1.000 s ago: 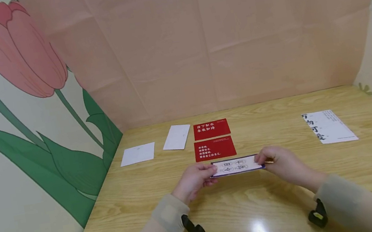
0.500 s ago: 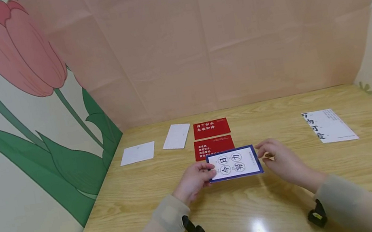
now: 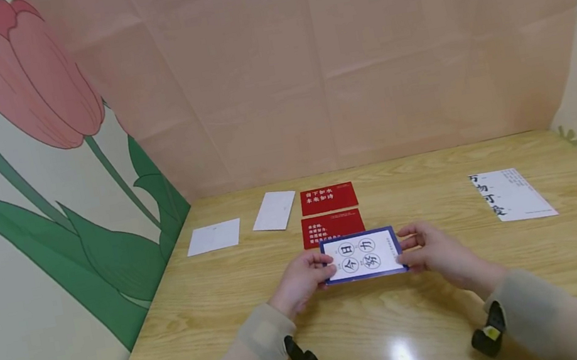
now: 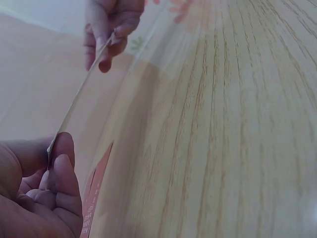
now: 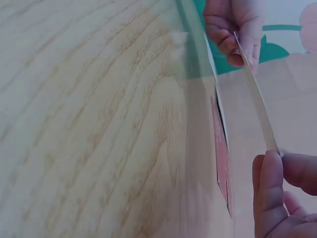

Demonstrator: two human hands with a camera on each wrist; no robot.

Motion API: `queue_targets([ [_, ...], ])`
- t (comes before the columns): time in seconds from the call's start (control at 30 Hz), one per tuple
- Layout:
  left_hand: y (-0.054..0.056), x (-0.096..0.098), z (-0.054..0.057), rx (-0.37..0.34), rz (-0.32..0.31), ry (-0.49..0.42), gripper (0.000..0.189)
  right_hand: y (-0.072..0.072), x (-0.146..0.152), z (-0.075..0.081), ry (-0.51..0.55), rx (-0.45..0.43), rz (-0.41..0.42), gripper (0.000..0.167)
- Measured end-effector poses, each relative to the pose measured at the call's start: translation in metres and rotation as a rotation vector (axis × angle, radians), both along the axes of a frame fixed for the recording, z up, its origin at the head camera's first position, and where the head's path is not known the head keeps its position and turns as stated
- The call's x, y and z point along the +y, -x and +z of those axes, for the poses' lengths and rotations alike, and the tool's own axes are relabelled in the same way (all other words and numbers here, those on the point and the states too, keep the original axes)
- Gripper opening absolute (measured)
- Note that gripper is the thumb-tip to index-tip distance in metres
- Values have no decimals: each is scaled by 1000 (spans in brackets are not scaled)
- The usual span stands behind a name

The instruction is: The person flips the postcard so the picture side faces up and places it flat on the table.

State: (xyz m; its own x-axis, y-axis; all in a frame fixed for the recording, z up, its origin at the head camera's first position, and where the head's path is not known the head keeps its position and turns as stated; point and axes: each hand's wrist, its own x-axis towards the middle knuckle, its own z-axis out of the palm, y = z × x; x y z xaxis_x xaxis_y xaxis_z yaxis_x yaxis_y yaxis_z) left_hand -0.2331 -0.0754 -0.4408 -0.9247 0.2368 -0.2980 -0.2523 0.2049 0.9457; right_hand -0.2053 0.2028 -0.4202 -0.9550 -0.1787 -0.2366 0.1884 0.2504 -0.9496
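A white card with a blue border and black circled characters (image 3: 364,254) is held up over the table, its face tilted toward the head camera. My left hand (image 3: 301,280) pinches its left edge, thumb on the face and fingers behind. At the opposite edge, my right hand (image 3: 438,253) pinches the card, thumb in front. Both wrist views show the card nearly edge-on, as a thin strip (image 4: 77,99) between the two hands. In the head view its top edge overlaps the lower red card (image 3: 332,225).
Another red card (image 3: 328,198) lies just behind. Two white cards, one tilted (image 3: 274,211) and one flatter (image 3: 214,237), lie at the left. A white card with large black characters (image 3: 514,195) rests at the right. A pink backdrop (image 3: 333,70) stands behind the wooden table (image 3: 189,337).
The card has tipped up from a nearly flat slant, showing more of its face. My right hand let go of its right edge half a second ago and now pinches it again.
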Motion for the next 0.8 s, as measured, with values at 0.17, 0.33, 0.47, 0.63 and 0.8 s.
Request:
queue_targets([
  [0.17,0,1,-1,2,10,36,20,1,2,-2,-29,-41,15,72],
  [0.33,-1,2,-1,25,11,93,23,2,3,-4,-16,-63,29,78],
  [0.47,0,2,-2,34,1,126,33,2,3,-6,-9,-75,43,81],
  [0.63,-1,2,-2,45,-13,127,47,2,4,-7,-14,-73,52,84],
  [0.8,-1,3,-3,59,-25,110,61,2,5,-8,-26,-70,66,86],
])
